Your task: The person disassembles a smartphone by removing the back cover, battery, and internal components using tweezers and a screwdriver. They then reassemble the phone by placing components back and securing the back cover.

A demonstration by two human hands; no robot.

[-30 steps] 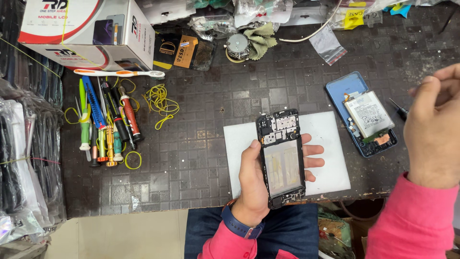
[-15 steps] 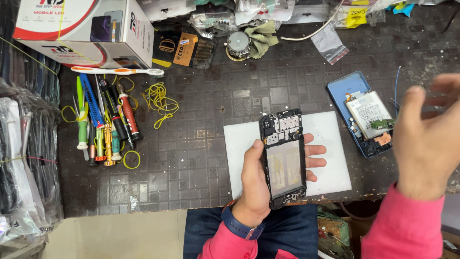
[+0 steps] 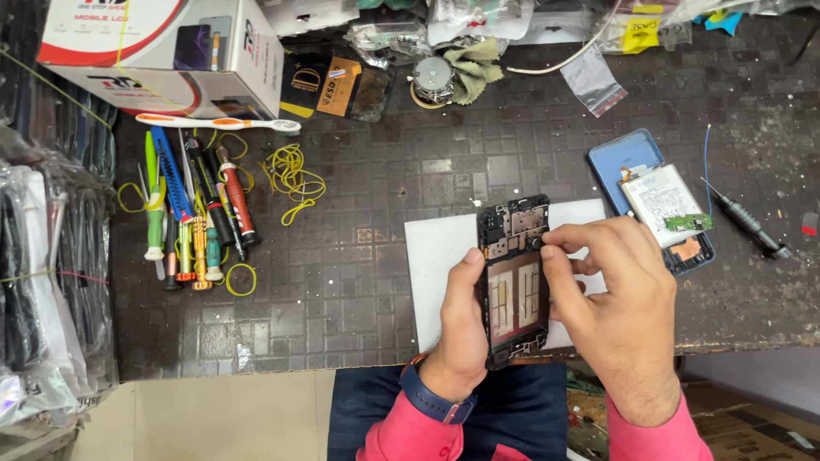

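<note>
Beside hands: blue phone back (image 3: 622, 162), screwdriver (image 3: 747, 224); tool row (image 3: 195, 209) far left.

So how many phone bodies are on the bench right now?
2: the opened phone frame held in the left hand, and the blue phone lying right of it; others may be hidden.

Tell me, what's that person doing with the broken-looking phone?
A person in pink sleeves holds an opened phone, its back cover off and its insides showing. The left hand grips it from the side, above a white mat on a dark workbench. The right hand pinches at a small part near the phone's top. A blue phone shell with a battery lying on it sits off to the right, and screwdrivers lie on the left.
</note>
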